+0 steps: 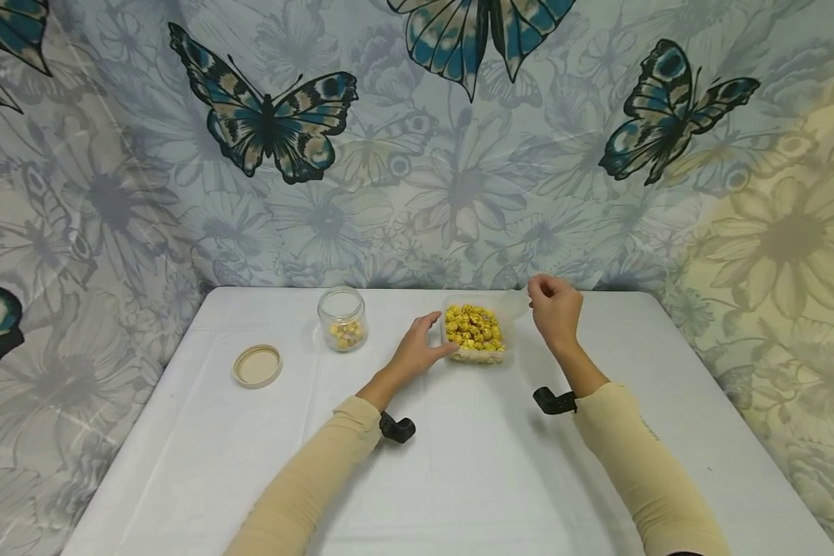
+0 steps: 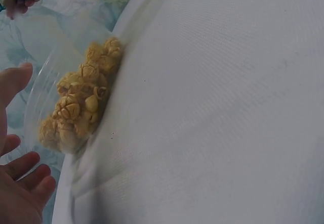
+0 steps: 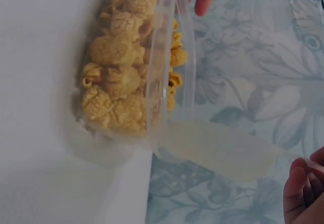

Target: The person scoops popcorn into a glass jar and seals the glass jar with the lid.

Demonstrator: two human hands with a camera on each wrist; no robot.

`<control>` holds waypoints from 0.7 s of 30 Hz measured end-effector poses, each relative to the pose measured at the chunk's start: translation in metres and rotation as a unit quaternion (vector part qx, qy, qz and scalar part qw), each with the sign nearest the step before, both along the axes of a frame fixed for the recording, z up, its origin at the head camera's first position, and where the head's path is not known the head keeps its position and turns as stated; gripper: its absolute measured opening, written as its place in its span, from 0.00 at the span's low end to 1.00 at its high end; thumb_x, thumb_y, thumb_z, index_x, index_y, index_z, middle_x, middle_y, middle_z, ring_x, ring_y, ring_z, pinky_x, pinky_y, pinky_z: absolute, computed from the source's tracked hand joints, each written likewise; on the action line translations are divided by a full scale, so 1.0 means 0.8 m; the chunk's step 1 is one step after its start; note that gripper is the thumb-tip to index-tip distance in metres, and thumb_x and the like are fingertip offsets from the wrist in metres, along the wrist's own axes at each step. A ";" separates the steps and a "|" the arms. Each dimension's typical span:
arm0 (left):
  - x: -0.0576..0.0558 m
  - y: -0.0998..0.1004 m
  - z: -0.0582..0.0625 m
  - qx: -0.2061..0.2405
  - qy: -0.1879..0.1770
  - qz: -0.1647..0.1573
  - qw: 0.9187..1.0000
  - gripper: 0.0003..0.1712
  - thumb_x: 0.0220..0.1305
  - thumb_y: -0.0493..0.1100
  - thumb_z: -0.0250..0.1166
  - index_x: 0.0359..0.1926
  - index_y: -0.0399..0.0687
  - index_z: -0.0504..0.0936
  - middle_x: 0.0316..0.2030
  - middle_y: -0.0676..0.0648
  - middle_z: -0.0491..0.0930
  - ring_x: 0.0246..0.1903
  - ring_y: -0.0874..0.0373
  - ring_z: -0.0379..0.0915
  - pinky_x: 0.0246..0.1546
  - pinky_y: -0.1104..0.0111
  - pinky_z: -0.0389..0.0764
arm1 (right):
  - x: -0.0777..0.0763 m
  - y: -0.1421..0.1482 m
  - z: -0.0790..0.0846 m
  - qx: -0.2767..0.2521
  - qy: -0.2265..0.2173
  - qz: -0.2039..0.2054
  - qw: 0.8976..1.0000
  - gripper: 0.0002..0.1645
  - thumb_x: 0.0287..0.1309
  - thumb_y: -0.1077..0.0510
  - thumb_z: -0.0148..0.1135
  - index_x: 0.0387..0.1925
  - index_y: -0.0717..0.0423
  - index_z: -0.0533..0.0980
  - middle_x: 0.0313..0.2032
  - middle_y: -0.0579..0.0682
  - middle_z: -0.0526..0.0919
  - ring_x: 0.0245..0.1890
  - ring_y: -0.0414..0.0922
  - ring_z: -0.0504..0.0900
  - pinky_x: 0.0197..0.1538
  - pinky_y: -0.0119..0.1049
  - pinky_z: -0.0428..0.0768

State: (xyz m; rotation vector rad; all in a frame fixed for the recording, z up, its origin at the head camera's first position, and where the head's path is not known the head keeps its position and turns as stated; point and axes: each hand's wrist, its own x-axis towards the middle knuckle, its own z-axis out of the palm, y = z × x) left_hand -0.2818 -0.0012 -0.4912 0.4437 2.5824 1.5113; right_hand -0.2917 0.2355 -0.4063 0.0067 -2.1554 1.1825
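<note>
A clear plastic container (image 1: 477, 357) of yellow popcorn (image 1: 471, 326) stands toward the back of the table. Beside its left wall is my left hand (image 1: 417, 349), thumb and fingers spread, with the thumb at the near corner. In the left wrist view that hand's fingers (image 2: 31, 176) are loosely bent around no object. At the container's right, my right hand (image 1: 556, 309) pinches the thin end of a translucent plastic scoop (image 3: 223, 148). The scoop's broad part overlaps the container's rim in the right wrist view.
A clear glass jar (image 1: 341, 309) with some popcorn at its bottom stands left of the container. Farther left, a round cream-coloured lid (image 1: 257, 366) lies on the white-covered table (image 1: 452, 479). A butterfly-patterned cloth (image 1: 459, 193) hangs behind the table.
</note>
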 end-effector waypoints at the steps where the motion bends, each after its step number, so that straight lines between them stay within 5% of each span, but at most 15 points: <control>1: 0.000 0.002 -0.001 -0.001 -0.003 -0.002 1.000 0.45 0.61 0.54 0.68 0.73 0.46 0.59 0.68 0.39 0.63 0.69 0.45 0.60 0.68 0.51 0.66 | 0.000 -0.002 -0.001 0.022 0.005 -0.002 1.000 0.12 0.60 0.65 0.58 0.26 0.70 0.82 0.19 0.59 0.80 0.16 0.26 0.69 0.22 0.17 0.68; 8: -0.001 0.007 -0.005 -0.005 -0.009 -0.004 1.000 0.47 0.61 0.56 0.68 0.74 0.48 0.57 0.69 0.39 0.63 0.70 0.45 0.60 0.69 0.51 0.65 | -0.001 -0.007 0.000 0.078 0.014 -0.004 0.997 0.11 0.57 0.66 0.59 0.24 0.68 0.83 0.19 0.63 0.81 0.16 0.32 0.64 0.25 0.25 0.65; 21: -0.001 0.007 -0.001 -0.015 -0.021 -0.018 1.000 0.48 0.62 0.54 0.67 0.76 0.47 0.53 0.73 0.41 0.58 0.72 0.44 0.54 0.71 0.50 0.61 | -0.017 0.000 -0.011 0.052 -0.058 0.039 0.996 0.12 0.64 0.63 0.60 0.37 0.71 0.83 0.27 0.66 0.84 0.17 0.23 0.69 0.23 0.17 0.70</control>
